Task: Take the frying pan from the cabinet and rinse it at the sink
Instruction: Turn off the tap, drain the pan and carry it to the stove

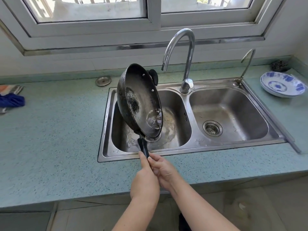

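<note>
A black frying pan is tilted steeply on its side over the left basin of the steel double sink, its inside facing right. A small pool of water lies at the pan's low edge and runs toward the basin. Both hands grip its black handle at the sink's front rim. My left hand wraps the handle from the left. My right hand closes over it from the right. The tall chrome tap curves toward the left basin; no stream shows from its spout.
A smaller thin tap stands at the sink's back right. Stacked blue-and-white bowls and a dark scourer sit on the right counter. A blue cloth lies far left. A round metal cap is set in the green counter.
</note>
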Demonstrator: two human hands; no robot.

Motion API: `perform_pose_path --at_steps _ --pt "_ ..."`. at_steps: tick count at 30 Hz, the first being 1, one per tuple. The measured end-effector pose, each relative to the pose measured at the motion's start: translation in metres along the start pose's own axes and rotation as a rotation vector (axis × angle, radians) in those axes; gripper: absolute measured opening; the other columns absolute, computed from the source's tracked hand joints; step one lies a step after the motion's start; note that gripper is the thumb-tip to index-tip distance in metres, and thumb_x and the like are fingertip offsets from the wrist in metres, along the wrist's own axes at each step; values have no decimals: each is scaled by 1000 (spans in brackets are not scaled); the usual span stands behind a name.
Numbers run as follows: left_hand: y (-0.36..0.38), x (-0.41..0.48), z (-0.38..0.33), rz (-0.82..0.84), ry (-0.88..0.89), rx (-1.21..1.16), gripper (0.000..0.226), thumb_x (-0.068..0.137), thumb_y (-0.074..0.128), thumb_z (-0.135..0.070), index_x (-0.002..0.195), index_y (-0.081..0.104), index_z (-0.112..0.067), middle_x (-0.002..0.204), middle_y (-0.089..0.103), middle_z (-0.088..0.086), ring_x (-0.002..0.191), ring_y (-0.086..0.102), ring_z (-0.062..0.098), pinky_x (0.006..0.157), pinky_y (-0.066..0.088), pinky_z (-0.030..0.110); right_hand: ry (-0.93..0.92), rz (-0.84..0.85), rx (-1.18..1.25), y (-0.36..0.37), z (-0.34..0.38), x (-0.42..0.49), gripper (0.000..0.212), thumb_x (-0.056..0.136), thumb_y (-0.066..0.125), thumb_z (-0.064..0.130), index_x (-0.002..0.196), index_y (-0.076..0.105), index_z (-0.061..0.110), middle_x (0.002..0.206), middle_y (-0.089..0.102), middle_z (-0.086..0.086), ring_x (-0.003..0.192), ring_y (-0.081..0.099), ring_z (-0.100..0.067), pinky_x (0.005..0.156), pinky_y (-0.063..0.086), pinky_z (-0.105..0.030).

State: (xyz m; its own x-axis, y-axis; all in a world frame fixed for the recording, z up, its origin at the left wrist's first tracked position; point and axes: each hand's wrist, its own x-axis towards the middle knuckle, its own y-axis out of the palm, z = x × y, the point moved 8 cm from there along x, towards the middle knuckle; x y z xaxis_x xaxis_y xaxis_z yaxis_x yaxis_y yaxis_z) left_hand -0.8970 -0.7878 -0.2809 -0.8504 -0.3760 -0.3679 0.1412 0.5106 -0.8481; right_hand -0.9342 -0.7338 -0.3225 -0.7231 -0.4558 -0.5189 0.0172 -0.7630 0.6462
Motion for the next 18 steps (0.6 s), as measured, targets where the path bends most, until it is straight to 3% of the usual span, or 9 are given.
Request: perform_pose_path --at_steps 3,7,10,13,15,18 --pt "-4 -1 -3 4 -15 45 67 97 33 -19 145 -13 -25 110 67 11 98 63 27 67 38 34 18 20 100 3 -2 1 27 91 44 -2 116 54 2 70 73 -1 57 67 -10 54 54 -20" --pt "-11 -2 -6 1 -40 102 65 97 31 -17 146 -12 -27 112 66 10 99 63 27 70 42 36 37 4 218 4 -5 2 16 90 47 -1 94 60 7 71 73 -6 57 67 -14 57 56 -24" --pt "-16 -3 -9 6 -59 129 67 97 32 -15 145 -13 -28 113 66 9 99 63 26 66 37 35 47 -11 259 6 -5 1 15 90 47 0 95 58 9 70 72 -7 58 66 -15 58 56 -25" --pt "-24 -4 -12 -6 -67 158 70 95 34 -11 145 -12 -29 115 65 8 101 63 25 72 45 37 53 -26 301 10 -5 1 13 90 47 2 99 55 9 70 71 -8 56 66 -15 55 56 -24" --pt "-29 -4 -15 2 -57 176 70 95 33 -10 145 -13 -29 117 64 8 103 62 26 79 48 39 50 -20 296 14 -5 1 22 90 48 3 111 54 5 76 69 -9 58 65 -15 55 55 -25" --pt "-39 -4 -19 -20 -47 196 70 95 32 -9 145 -13 -29 117 63 7 102 63 26 77 50 40 44 51 301 26 -1 0 49 80 54 8 127 46 0 81 60 -10 57 63 -14 52 53 -24"
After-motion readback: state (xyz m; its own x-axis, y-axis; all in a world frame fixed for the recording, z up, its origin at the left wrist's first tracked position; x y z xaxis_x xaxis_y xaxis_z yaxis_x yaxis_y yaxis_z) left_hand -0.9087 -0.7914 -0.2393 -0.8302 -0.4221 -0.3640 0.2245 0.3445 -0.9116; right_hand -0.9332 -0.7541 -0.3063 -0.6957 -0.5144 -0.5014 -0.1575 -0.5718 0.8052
